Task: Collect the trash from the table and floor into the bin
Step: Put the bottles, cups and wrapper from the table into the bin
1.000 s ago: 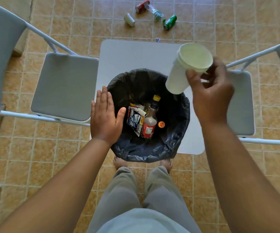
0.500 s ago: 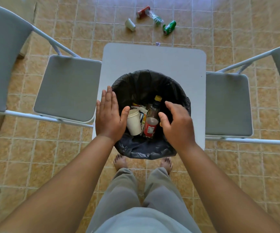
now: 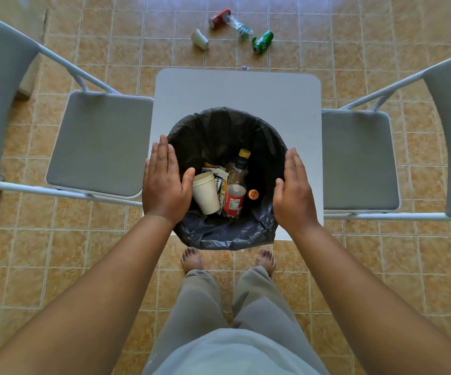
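Observation:
A bin lined with a black bag stands at the near edge of the grey table. Inside lie a white paper cup, a plastic bottle with a red label, a wrapper and an orange cap. My left hand rests flat against the bin's left rim, holding nothing. My right hand is flat against the right rim, also holding nothing. On the floor beyond the table lie a white cup, a red can, a clear crushed bottle and a green can.
Grey folding chairs stand on each side of the table, left and right. A small clear bit lies on the tiled floor just past the table's far edge. My bare feet are under the bin.
My right hand dropped the white cup into the bin, then moved out to the bin's right rim. The left hand stayed at the left rim.

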{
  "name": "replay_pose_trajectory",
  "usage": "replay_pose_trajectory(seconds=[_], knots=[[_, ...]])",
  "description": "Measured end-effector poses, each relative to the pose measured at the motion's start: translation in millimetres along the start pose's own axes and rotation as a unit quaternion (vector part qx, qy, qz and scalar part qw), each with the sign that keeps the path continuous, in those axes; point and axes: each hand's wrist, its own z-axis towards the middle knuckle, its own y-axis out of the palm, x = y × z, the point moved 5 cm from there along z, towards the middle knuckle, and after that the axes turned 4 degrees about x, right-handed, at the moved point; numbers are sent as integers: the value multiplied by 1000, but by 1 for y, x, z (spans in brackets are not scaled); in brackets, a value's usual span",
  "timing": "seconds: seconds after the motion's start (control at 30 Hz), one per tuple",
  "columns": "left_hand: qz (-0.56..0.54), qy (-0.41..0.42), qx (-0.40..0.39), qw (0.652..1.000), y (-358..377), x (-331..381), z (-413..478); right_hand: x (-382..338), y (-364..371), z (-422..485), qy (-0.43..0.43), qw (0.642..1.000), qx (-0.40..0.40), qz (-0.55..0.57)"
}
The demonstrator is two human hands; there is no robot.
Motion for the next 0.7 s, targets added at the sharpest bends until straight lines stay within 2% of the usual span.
replay_pose_trajectory(seconds=[0.23, 0.43, 0.7], knots=[[-51, 19, 25, 998, -6, 1, 1, -11, -4, -3, 2, 996, 31, -85], [-96, 90, -10, 991, -9, -12, 11, -19, -1, -16, 74, 984, 70, -143], [-144, 164, -59, 974, -15, 7, 12, -23, -8, -78, 187, 966, 149, -98]])
